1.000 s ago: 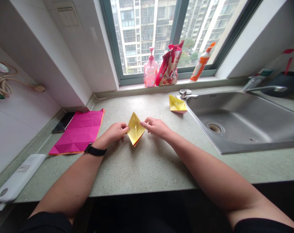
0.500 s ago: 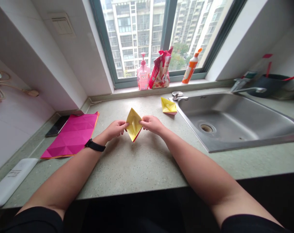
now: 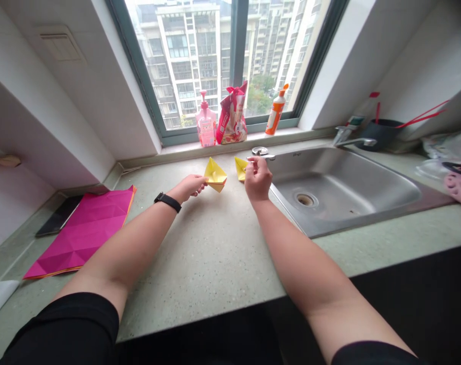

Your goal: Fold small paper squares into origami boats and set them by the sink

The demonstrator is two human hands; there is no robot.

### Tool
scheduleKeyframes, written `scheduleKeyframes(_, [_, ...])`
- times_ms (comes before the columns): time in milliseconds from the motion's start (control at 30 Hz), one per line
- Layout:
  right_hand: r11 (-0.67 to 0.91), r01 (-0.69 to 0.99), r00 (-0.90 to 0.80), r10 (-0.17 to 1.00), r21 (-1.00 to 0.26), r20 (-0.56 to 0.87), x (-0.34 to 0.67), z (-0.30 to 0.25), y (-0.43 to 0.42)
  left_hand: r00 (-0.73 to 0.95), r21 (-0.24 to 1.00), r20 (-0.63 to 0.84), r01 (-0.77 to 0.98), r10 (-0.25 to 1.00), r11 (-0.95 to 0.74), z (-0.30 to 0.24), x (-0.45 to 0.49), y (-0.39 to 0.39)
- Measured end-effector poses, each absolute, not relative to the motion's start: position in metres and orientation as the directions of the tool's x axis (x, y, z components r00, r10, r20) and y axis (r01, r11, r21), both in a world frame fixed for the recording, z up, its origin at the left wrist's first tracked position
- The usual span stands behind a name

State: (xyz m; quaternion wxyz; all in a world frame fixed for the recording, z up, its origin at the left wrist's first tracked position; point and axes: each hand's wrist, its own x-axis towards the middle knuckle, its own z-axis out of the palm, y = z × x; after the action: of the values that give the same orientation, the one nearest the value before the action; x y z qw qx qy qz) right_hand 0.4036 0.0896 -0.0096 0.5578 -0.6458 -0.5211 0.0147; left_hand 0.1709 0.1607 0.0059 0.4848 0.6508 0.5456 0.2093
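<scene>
Room: A window (image 3: 234,50) looked out on tall apartment blocks (image 3: 184,61). On its sill stood a pink pump bottle (image 3: 206,125), a red snack bag (image 3: 232,116) and an orange-capped squeeze bottle (image 3: 276,110).

Bench: A speckled green bench (image 3: 211,263) ran below the sill, with a steel sink (image 3: 340,190) set into its right side and a tap (image 3: 354,138) behind it.

Change: The right hand (image 3: 257,178) had parted from the yellow boat (image 3: 215,175) and risen beside the sink's near corner, leaving the left hand (image 3: 188,186) alone on the paper.

Left hand: It was grasping the boat's near side between its fingers, just above the bench, with a black watch (image 3: 167,202) on the wrist.

Right hand: It was released, its fingers loosely curled, with nothing visible in them.

Yellow boat: It sat between the hands, upright and closer to the left.

Second boat: A smaller yellow fold (image 3: 240,168) lay just behind the right hand, partly hidden by it.

Far left: A pink creased sheet (image 3: 80,233) lay on the bench beside a phone (image 3: 59,215).
</scene>
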Motion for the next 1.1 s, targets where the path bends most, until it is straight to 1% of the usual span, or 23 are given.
scheduleKeyframes(67, [0.153, 0.735, 0.445, 0.626, -0.66, 0.64, 0.423, -0.014, 0.093, 0.318, 0.857, -0.262, 0.511, 0.911, 0.068, 0.005, 0.189, 0.168])
scheduleKeyframes(100, [0.124, 0.763, 0.444, 0.613, -0.635, 0.654, 0.431, -0.018, 0.095, 0.318, 0.854, -0.265, 0.516, 0.91, 0.069, 0.004, 0.198, 0.171])
scheduleKeyframes(167, [0.057, 0.778, 0.462, 0.623, -0.626, 0.631, 0.444, -0.027, 0.098, 0.316, 0.845, -0.274, 0.529, 0.908, 0.071, 0.001, 0.213, 0.174])
scheduleKeyframes(233, [0.009, 0.766, 0.466, 0.681, -0.643, 0.565, 0.45, -0.037, 0.102, 0.314, 0.835, -0.284, 0.545, 0.906, 0.074, -0.002, 0.225, 0.177])
scheduleKeyframes(333, [0.007, 0.768, 0.377, 0.803, -0.641, 0.461, 0.451, -0.051, 0.107, 0.307, 0.821, -0.296, 0.566, 0.904, 0.077, -0.006, 0.236, 0.18])
scheduleKeyframes(433, [0.023, 0.787, 0.314, 0.845, -0.616, 0.432, 0.45, -0.059, 0.111, 0.304, 0.815, -0.294, 0.576, 0.906, 0.072, -0.008, 0.24, 0.183])
scheduleKeyframes(667, [-0.033, 0.787, 0.383, 0.809, -0.616, 0.446, 0.448, -0.064, 0.119, 0.293, 0.809, -0.277, 0.585, 0.915, 0.057, -0.009, 0.244, 0.189])
scheduleKeyframes(833, [-0.012, 0.741, 0.435, 0.771, -0.672, 0.466, 0.442, -0.066, 0.126, 0.289, 0.802, -0.267, 0.595, 0.919, 0.046, -0.01, 0.246, 0.187])
scheduleKeyframes(1100, [-0.022, 0.703, 0.47, 0.764, -0.71, 0.442, 0.442, -0.07, 0.128, 0.311, 0.791, -0.273, 0.612, 0.91, 0.028, -0.005, 0.227, 0.176])
